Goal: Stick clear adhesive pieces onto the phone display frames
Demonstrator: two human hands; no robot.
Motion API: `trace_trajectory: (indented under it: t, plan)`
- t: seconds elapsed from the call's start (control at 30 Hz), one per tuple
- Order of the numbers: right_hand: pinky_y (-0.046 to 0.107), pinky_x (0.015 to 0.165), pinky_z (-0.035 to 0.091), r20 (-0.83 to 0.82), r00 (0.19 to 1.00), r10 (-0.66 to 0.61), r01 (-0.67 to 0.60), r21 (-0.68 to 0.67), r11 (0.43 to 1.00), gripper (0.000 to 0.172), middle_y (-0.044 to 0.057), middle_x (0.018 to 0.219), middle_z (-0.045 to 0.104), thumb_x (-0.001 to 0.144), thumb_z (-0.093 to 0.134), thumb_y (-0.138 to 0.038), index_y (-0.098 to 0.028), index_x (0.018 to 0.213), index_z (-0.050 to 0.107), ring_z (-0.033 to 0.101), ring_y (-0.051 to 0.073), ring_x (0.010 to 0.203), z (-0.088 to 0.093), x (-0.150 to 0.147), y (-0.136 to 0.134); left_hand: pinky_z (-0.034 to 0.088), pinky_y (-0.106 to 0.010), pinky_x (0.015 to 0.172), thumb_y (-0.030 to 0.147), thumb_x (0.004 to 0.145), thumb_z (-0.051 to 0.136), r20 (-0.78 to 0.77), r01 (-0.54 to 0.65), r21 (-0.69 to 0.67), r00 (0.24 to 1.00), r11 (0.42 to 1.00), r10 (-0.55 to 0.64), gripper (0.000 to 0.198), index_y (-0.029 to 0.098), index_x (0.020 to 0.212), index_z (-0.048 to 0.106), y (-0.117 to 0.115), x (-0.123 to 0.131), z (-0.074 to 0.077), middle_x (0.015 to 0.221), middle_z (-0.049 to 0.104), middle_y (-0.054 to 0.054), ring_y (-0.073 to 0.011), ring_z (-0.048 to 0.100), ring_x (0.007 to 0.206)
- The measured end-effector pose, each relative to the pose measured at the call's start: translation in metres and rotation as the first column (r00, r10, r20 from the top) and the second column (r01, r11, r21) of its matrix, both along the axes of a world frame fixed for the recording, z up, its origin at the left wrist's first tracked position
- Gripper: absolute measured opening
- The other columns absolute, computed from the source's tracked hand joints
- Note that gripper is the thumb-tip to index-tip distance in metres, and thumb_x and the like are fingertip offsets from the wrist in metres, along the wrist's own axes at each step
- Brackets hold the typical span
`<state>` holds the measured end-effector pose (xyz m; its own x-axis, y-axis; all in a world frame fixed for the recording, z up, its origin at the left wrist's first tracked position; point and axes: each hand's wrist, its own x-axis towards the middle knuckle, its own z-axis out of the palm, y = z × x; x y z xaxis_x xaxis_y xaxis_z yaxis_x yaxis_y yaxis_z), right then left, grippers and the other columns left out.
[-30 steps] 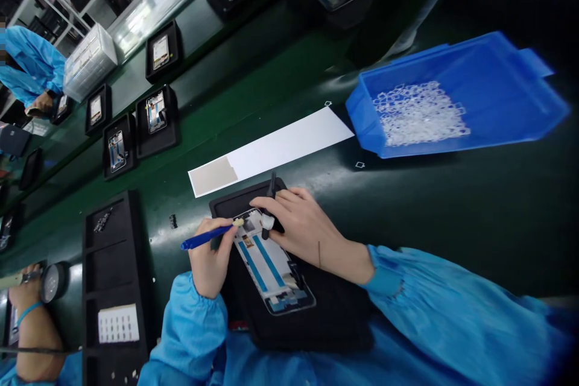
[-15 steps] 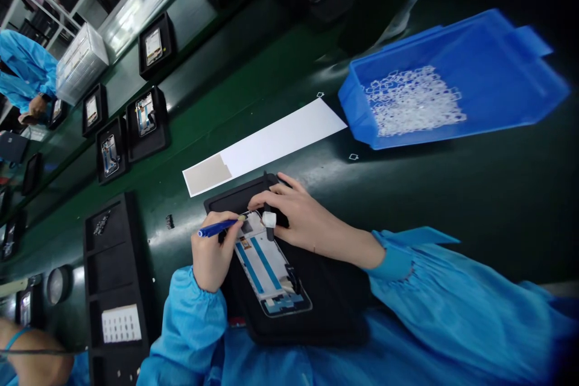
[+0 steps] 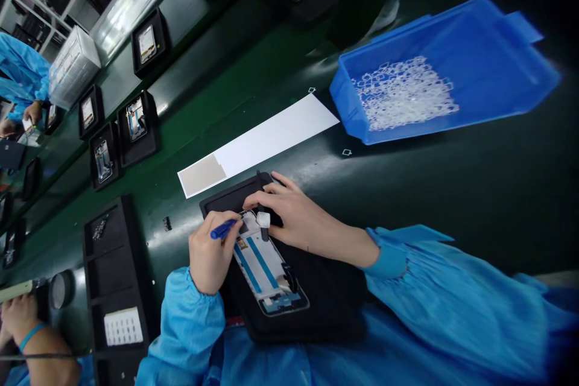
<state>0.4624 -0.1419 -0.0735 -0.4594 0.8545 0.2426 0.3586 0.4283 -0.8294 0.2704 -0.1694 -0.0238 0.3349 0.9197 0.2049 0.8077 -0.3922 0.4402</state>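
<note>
A phone frame (image 3: pixel 266 268) with two blue strips lies on a black tray (image 3: pixel 316 307) in front of me. My left hand (image 3: pixel 208 253) is closed round a blue-handled tool (image 3: pixel 225 229) whose tip touches the frame's top end. My right hand (image 3: pixel 294 217) is closed on a thin black tool (image 3: pixel 261 217) with a white band, its tip pressed on the same corner of the frame.
A blue bin (image 3: pixel 443 72) of small clear parts stands at the right. A white paper strip (image 3: pixel 257 145) lies on the green belt. A black compartment tray (image 3: pixel 113 289) sits at the left. Other phone frames on trays (image 3: pixel 136 120) line the belt. A co-worker's hand (image 3: pixel 27 319) is at the lower left.
My left hand has turned the blue tool steeper, so less of its handle shows. The view has drifted, and things slid slightly left and up. The co-worker's hand came back into view.
</note>
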Motion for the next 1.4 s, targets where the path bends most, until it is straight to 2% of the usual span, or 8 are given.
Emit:
trace_trajectory:
  t: [0.27, 0.4, 0.53, 0.6, 0.7, 0.87, 1.17, 1.4]
  plan:
    - [0.064, 0.113, 0.022, 0.001, 1.0, -0.018, 0.018, 0.028, 0.999, 0.03, 0.002, 0.096, 0.066, 0.079, 0.05, -0.008, -0.025, 0.103, 0.056, 0.059, 0.024, 0.092, -0.003, -0.001, -0.001, 0.052, -0.023, 0.068, 0.024, 0.095, 0.055, -0.018, 0.004, -0.056, 1.0, 0.998, -0.005, 0.011, 0.021, 0.096, 0.066, 0.002, 0.002, -0.002, 0.09, 0.071, -0.003, -0.0157, 0.069, 0.081]
    - [0.064, 0.113, 0.023, 0.007, 1.0, -0.022, 0.022, 0.031, 0.999, 0.026, 0.002, 0.095, 0.067, 0.081, 0.051, -0.009, -0.025, 0.1, 0.057, 0.059, 0.024, 0.091, -0.003, -0.003, -0.002, 0.054, -0.026, 0.071, 0.025, 0.092, 0.061, 0.229, -0.096, -0.075, 0.967, 0.993, 0.111, 0.008, 0.02, 0.089, 0.066, 0.005, -0.006, -0.008, 0.086, 0.071, -0.003, -0.0168, 0.069, 0.081]
    - [0.064, 0.113, 0.022, 0.015, 1.0, -0.021, 0.021, 0.021, 1.0, 0.024, 0.001, 0.097, 0.068, 0.082, 0.053, -0.01, -0.025, 0.1, 0.057, 0.06, 0.023, 0.092, -0.005, -0.004, -0.002, 0.054, -0.031, 0.08, 0.019, 0.096, 0.048, 0.52, -0.258, 0.019, 0.828, 0.966, 0.211, 0.013, 0.02, 0.092, 0.06, 0.0, -0.016, -0.007, 0.09, 0.068, -0.004, -0.0174, 0.068, 0.09]
    - [0.064, 0.113, 0.022, 0.003, 1.0, -0.026, 0.026, 0.023, 0.999, 0.023, 0.001, 0.096, 0.068, 0.083, 0.051, -0.01, -0.025, 0.1, 0.057, 0.062, 0.024, 0.093, -0.005, -0.003, -0.002, 0.052, -0.03, 0.079, 0.014, 0.095, 0.043, 0.419, -0.168, 0.079, 0.9, 0.983, 0.12, 0.018, 0.019, 0.092, 0.06, -0.006, -0.019, -0.007, 0.087, 0.065, -0.004, -0.0167, 0.065, 0.088]
    - [0.062, 0.113, 0.025, -0.088, 0.993, -0.082, 0.087, 0.05, 0.995, 0.024, 0.001, 0.096, 0.069, 0.087, 0.044, -0.01, -0.025, 0.1, 0.057, 0.064, 0.022, 0.092, -0.002, -0.001, -0.002, 0.046, -0.028, 0.065, 0.011, 0.091, 0.047, -0.006, 0.028, 0.151, 1.0, 0.988, -0.028, 0.021, 0.018, 0.099, 0.065, -0.013, -0.019, -0.011, 0.078, 0.059, -0.003, -0.0157, 0.058, 0.073]
    - [0.038, 0.078, 0.053, -0.317, 0.871, -0.376, 0.359, -0.113, 0.926, 0.023, 0.001, 0.077, 0.067, 0.101, 0.044, -0.03, -0.025, 0.116, 0.06, 0.064, 0.019, 0.074, 0.003, 0.003, -0.001, 0.037, -0.029, 0.058, 0.012, 0.092, 0.053, -0.444, 0.119, 0.185, 0.896, 0.975, -0.024, 0.031, 0.024, 0.116, 0.066, -0.016, -0.014, -0.022, 0.071, 0.054, 0.0, -0.0148, 0.05, 0.062]
    - [0.028, 0.055, 0.054, -0.352, 0.791, -0.5, 0.358, -0.396, 0.846, 0.041, 0.003, 0.076, 0.065, 0.093, 0.054, -0.058, -0.021, 0.101, 0.07, 0.063, 0.016, 0.06, 0.001, 0.009, 0.026, 0.044, -0.028, 0.058, 0.015, 0.092, 0.056, -0.543, 0.1, -0.097, 0.829, 0.99, -0.137, 0.035, 0.031, 0.122, 0.064, -0.008, -0.013, -0.006, 0.082, 0.063, 0.001, -0.0147, 0.061, 0.066]
    - [0.029, 0.057, 0.056, -0.241, 0.875, -0.42, 0.337, -0.319, 0.886, 0.026, 0.006, 0.08, 0.071, 0.084, 0.063, -0.044, -0.019, 0.085, 0.07, 0.068, 0.022, 0.071, 0.007, -0.016, 0.078, 0.054, -0.029, 0.07, 0.028, 0.099, 0.041, -0.49, -0.134, -0.18, 0.871, 0.974, 0.029, 0.041, 0.038, 0.137, 0.053, 0.058, -0.014, 0.0, 0.139, 0.055, -0.002, -0.019, 0.068, 0.095]
